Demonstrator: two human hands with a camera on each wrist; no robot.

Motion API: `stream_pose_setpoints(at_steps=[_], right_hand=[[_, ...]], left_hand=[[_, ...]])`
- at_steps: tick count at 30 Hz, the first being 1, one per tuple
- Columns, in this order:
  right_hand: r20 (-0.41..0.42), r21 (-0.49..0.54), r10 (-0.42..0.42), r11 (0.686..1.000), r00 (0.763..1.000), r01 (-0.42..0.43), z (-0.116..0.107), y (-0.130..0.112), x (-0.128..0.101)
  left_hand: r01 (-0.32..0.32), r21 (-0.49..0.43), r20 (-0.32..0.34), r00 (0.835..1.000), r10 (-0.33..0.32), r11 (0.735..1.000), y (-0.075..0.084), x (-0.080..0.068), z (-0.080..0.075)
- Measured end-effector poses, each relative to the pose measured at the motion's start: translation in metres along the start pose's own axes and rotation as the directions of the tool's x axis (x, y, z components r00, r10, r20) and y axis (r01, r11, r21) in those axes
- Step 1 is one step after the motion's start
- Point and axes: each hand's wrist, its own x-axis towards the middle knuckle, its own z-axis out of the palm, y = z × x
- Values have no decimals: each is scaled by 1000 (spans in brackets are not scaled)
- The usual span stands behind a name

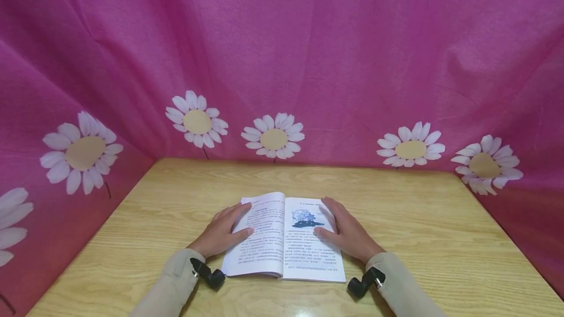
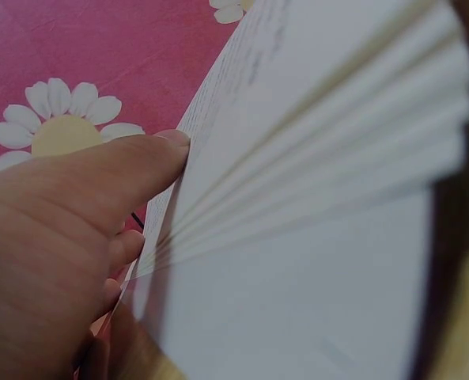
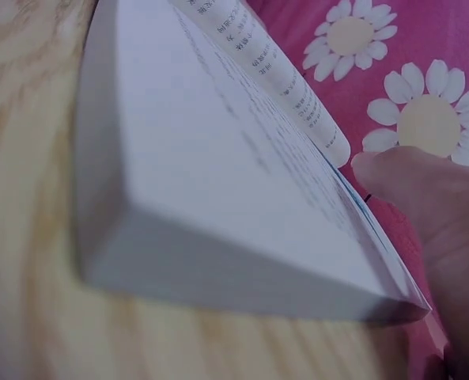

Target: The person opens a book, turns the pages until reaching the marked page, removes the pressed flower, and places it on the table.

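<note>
Pinching the opened book (image 1: 282, 246), my left hand (image 1: 222, 233) holds nine o'clock, my right hand (image 1: 350, 234) three, thumbs (image 1: 243, 234) uppermost.

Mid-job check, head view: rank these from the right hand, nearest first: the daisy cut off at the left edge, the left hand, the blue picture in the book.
1. Blue picture: just left of the right hand, on the right page.
2. Left hand: across the book, at the left page.
3. Cut-off daisy: far left.
</note>
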Motion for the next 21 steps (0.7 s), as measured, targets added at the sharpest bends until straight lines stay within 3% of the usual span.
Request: stream_pose_setpoints(at_steps=[9,21], right_hand=[[-22,-60,-33,998,999,32,1,3,1],[23,-167,55,985,998,-50,4,-2,2]], left_hand=[[-7,8,-5,1000,7,1000,0,0,0],[-28,13,-8,1000,28,1000,-4,0,1]])
